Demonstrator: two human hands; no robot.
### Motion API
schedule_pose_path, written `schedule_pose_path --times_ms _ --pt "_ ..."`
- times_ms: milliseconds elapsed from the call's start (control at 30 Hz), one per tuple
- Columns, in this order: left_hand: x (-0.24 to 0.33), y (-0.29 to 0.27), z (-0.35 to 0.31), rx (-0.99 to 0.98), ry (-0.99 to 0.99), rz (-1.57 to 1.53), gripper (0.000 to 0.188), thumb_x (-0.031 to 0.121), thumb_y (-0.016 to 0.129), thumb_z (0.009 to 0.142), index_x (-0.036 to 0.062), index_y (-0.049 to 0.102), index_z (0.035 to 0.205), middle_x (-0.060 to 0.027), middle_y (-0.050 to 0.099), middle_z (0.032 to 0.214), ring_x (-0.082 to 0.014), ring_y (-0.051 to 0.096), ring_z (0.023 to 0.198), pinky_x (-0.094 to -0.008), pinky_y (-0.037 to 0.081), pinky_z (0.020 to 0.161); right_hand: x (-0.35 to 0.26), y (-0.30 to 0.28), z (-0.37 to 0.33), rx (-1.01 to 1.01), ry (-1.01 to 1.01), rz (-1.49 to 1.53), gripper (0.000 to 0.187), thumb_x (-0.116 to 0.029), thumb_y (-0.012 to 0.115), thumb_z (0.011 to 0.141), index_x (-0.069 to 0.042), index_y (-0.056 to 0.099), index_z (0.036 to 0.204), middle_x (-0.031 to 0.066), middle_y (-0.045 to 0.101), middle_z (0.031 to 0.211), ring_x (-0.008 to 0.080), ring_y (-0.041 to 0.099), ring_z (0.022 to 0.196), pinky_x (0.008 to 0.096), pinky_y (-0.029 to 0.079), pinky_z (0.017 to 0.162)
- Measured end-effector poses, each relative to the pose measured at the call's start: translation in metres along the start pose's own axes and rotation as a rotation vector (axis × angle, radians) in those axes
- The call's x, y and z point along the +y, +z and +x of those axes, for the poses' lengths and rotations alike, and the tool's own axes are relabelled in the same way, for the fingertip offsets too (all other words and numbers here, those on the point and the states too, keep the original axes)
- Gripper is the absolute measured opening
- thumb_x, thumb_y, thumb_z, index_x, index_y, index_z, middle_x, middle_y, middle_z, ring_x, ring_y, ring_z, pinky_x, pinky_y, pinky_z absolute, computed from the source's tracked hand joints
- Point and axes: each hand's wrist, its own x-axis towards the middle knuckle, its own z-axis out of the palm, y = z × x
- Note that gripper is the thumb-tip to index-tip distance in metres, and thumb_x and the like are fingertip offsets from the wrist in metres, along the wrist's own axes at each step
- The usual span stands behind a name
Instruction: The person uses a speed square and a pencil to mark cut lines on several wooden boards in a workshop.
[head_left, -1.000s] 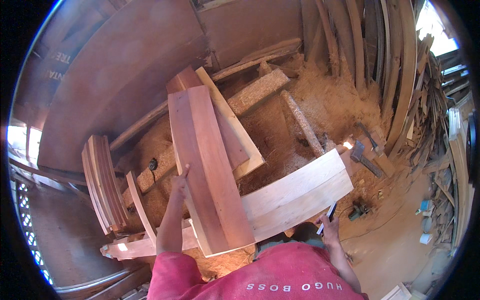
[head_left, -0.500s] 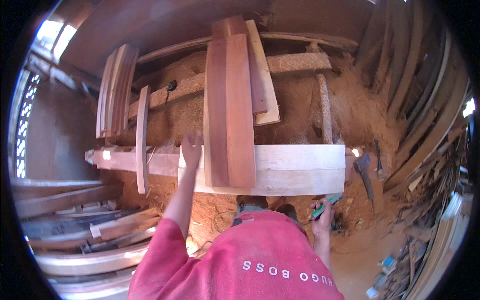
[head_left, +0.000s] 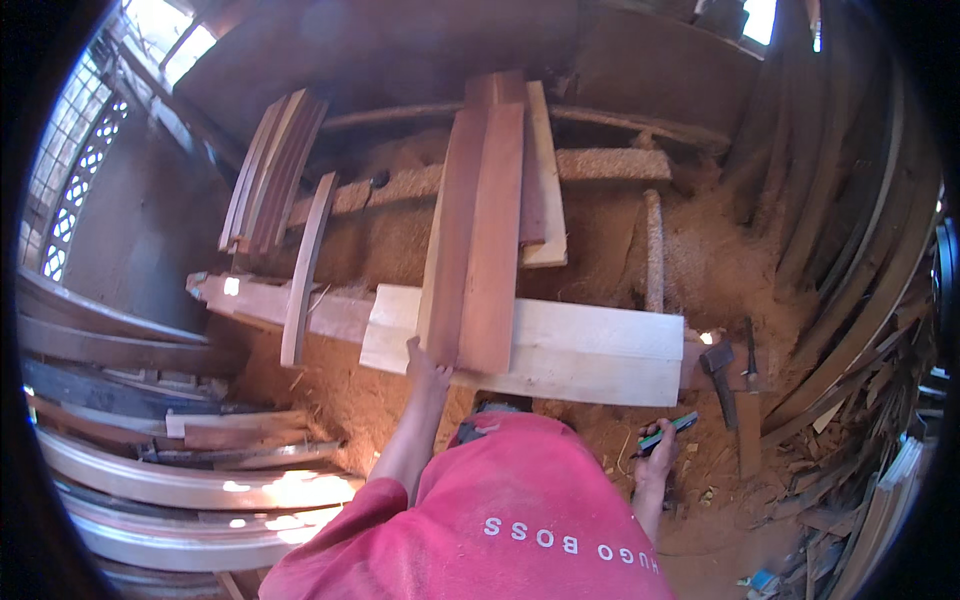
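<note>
Two long reddish-brown boards [head_left: 483, 240] lie side by side, running away from me across a pair of pale, whitish boards [head_left: 590, 350]. My left hand [head_left: 428, 368] is closed on the near left corner of the left brown board, thumb along its side; the fingers are partly hidden. That board's lighter side edge shows along its left. At the right, below the pale boards' near edge, my right hand [head_left: 655, 456] grips a slim green-and-black hand tool [head_left: 668, 434] with a greyish far end. The tool is apart from the boards.
Beneath lies a wooden bench frame with a sawdust-covered rail [head_left: 610, 164]. A narrow strip [head_left: 308, 270] and a stack of boards [head_left: 272, 170] rest at left. A hammer-like tool [head_left: 720, 378] lies at right. Timber [head_left: 190, 480] fills the lower left; planks [head_left: 860, 230] lean at right.
My left hand has come from over the pale boards to the brown boards' near end and closed there. The left brown board now shows its side edge. The view has shifted and tilted.
</note>
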Motion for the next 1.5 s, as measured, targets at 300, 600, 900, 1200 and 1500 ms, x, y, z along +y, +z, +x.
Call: schedule_pose_path --times_ms 300,600,900,1200,1500 --pt "0.027 0.039 0.02 0.094 0.018 -0.234 0.058 0.041 0.055 0.088 -0.0004 0.048 0.129 -0.0232 0.055 0.135 -0.0353 0.06 0.118 -0.0453 0.053 0.09 0.028 0.029 -0.002 0.147 0.079 -0.094 0.02 -0.034 0.064 0.094 -0.015 0.057 0.096 -0.0018 0.06 0.075 0.014 0.063 0.061 0.0274 0.041 0.041" --pt "0.066 0.187 0.125 -0.24 0.156 -0.15 0.059 0.056 0.053 0.094 0.0125 0.042 0.132 -0.0193 0.045 0.138 -0.033 0.047 0.129 -0.0451 0.044 0.104 0.043 0.09 -0.04 0.345 0.053 -0.034 0.024 -0.037 0.064 0.092 -0.015 0.06 0.101 -0.0032 0.054 0.073 0.0112 0.058 0.063 0.0245 0.035 0.042" --pt "0.105 0.23 0.17 -0.676 -0.021 -0.079 0.036 0.037 0.05 0.095 0.0072 0.059 0.113 -0.0063 0.062 0.089 -0.0235 0.058 0.074 -0.0385 0.052 0.077 0.057 0.07 -0.06 0.605 -0.237 -0.085 0.021 -0.028 0.061 0.098 -0.009 0.054 0.092 -0.0018 0.052 0.07 0.0094 0.052 0.06 0.0276 0.043 0.055" --pt "-0.004 0.136 0.107 -0.889 1.371 1.269 0.042 0.027 0.041 0.106 -0.0014 0.057 0.133 -0.018 0.063 0.119 -0.0297 0.059 0.108 -0.0431 0.046 0.095 -0.019 0.016 -0.104 0.558 -0.623 -0.299 0.041 -0.016 0.068 0.098 0.0 0.059 0.135 0.0026 0.068 0.098 0.0096 0.061 0.088 0.0279 0.051 0.081" --pt "-0.168 0.127 -0.067 -1.755 1.518 1.694 0.068 0.041 0.069 0.091 0.0076 0.047 0.146 -0.019 0.046 0.148 -0.0391 0.04 0.14 -0.0543 0.029 0.115 0.104 -0.012 0.002 0.15 -0.265 0.213 0.033 -0.015 0.071 0.096 -0.004 0.062 0.125 0.0063 0.071 0.116 0.0152 0.065 0.104 0.0342 0.051 0.095"
